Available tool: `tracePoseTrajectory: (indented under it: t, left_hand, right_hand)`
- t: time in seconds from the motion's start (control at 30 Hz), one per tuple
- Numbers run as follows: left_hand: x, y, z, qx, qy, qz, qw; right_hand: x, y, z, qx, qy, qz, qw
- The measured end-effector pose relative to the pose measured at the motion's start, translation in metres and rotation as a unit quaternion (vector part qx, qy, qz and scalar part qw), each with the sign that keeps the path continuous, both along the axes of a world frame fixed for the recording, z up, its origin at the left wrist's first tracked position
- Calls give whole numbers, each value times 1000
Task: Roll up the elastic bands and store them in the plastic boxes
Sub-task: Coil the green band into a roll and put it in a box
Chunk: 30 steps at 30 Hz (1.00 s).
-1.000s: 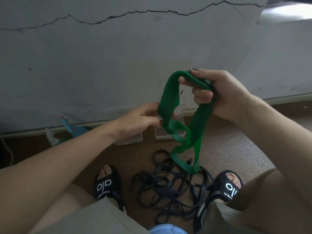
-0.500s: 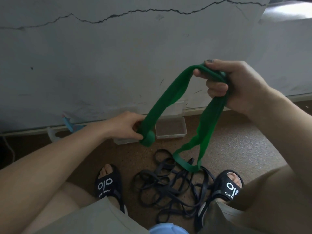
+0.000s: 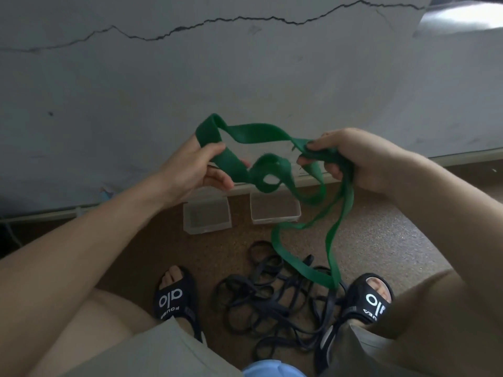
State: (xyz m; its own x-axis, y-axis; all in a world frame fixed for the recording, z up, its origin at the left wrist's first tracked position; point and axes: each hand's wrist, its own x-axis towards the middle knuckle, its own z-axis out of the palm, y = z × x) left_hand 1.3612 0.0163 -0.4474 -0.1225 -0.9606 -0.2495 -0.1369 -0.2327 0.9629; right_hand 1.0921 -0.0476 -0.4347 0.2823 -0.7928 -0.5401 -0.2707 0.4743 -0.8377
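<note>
A wide green elastic band (image 3: pixel 255 136) stretches between both hands in front of the wall. My left hand (image 3: pixel 194 165) holds one end of it draped over thumb and fingers. My right hand (image 3: pixel 351 159) grips the other part, with long loops hanging down to the floor. Two clear plastic boxes stand open on the floor by the skirting, one on the left (image 3: pixel 206 214) and one on the right (image 3: pixel 275 210). A tangle of dark elastic bands (image 3: pixel 272 297) lies between my feet.
A cracked grey wall (image 3: pixel 245 77) rises just behind the boxes. My feet in black slippers (image 3: pixel 174 295) flank the dark pile. A light blue rounded object (image 3: pixel 269 370) shows at the bottom edge. The floor is brown speckled.
My left hand rose from near the floor to chest height with its end of the green band. My right hand dropped lower and the band now twists into a small loop between the hands.
</note>
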Motion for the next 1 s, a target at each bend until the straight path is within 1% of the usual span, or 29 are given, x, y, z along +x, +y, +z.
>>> tracePoseTrajectory:
  t: [0.03, 0.07, 0.1, 0.13, 0.17, 0.2, 0.23, 0.27, 0.47, 0.57, 0.6, 0.73, 0.8, 0.9, 0.93, 0.97, 1.0]
  left_hand:
    - [2, -2, -2, 15, 1, 17, 1000]
    - [5, -4, -5, 22, -29, 28, 999]
    - [9, -5, -9, 16, -99, 26, 995]
    - [15, -7, -15, -5, -207, 11, 978]
    - [20, -7, -19, -29, -325, -14, 945]
    - [25, -7, -23, -48, -425, -35, 903]
    - [28, -7, -26, -58, -492, -47, 868]
    - [31, -7, -28, -61, -523, -48, 849]
    - [32, -8, -24, -75, -571, -45, 816]
    - [33, -7, -23, -93, -599, -29, 795]
    - [34, -7, -23, -101, -595, -29, 797]
    - [41, -8, -24, -106, -531, -48, 840]
    - [43, -7, -26, -77, -518, -84, 848]
    - [46, -2, -32, -5, -476, -164, 864]
    - [46, -1, -34, 5, -473, -181, 862]
    - [46, -1, -36, -3, -489, -189, 852]
    - [47, -3, -37, -22, -519, -190, 833]
  right_hand:
    - [-1, -2, 2, 2, -3, -9, 1000]
    - [-3, -4, 3, 2, -2, -19, 1000]
    - [-5, -5, 5, 3, -1, -31, 1000]
    - [-8, -7, 6, 4, -4, -44, 999]
    - [-11, -8, 6, 6, -9, -55, 998]
    - [-13, -9, 7, 8, -14, -62, 998]
    - [-14, -10, 8, 9, -18, -64, 998]
    - [-15, -9, 9, 10, -23, -62, 998]
    - [-12, -5, 9, 2, -44, -5, 999]
    - [-15, -9, 13, -3, -53, -19, 998]
    - [-17, -10, 13, -2, -59, -28, 998]
    - [-19, -11, 13, -6, -58, -31, 998]
    - [-18, -10, 12, -5, -52, -23, 998]
    - [-18, -11, 13, 0, -58, -27, 998]
    - [-18, -11, 14, 2, -62, -30, 998]
    - [-19, -11, 14, 3, -64, -33, 997]
    - [-20, -12, 15, 2, -67, -34, 997]
